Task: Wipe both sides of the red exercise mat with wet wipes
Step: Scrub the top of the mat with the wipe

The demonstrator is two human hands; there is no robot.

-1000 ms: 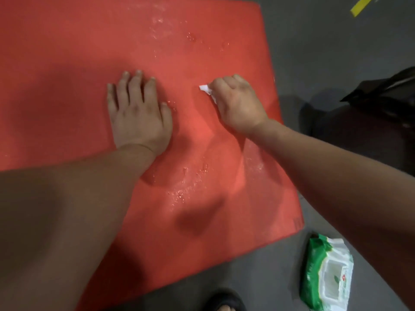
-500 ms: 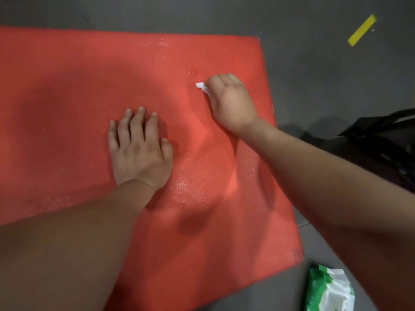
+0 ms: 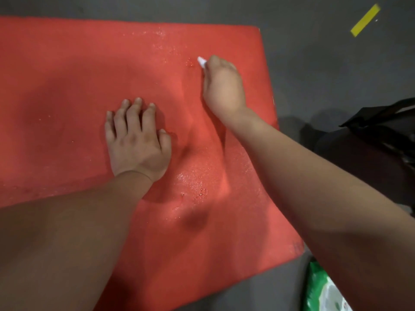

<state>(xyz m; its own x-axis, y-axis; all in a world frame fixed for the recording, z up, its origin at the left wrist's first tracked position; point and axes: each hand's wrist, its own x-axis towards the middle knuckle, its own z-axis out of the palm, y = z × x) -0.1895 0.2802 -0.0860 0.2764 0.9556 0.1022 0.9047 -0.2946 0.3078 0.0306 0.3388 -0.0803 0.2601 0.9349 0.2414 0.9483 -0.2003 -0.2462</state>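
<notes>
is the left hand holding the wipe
No, the left hand presses flat on the mat; the right hand grips the wipe.

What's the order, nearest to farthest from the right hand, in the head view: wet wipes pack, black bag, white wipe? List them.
1. White wipe, pinched in the right hand.
2. Black bag, right of the red mat.
3. Wet wipes pack, floor, bottom right.

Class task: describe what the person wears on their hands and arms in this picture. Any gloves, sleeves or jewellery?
The left hand and right hand are bare: no gloves, no rings visible. The left forearm and right forearm are bare too; no sleeve reaches into view, and neither wrist shows a watch or bracelet. The nails look short and unpainted.
</notes>
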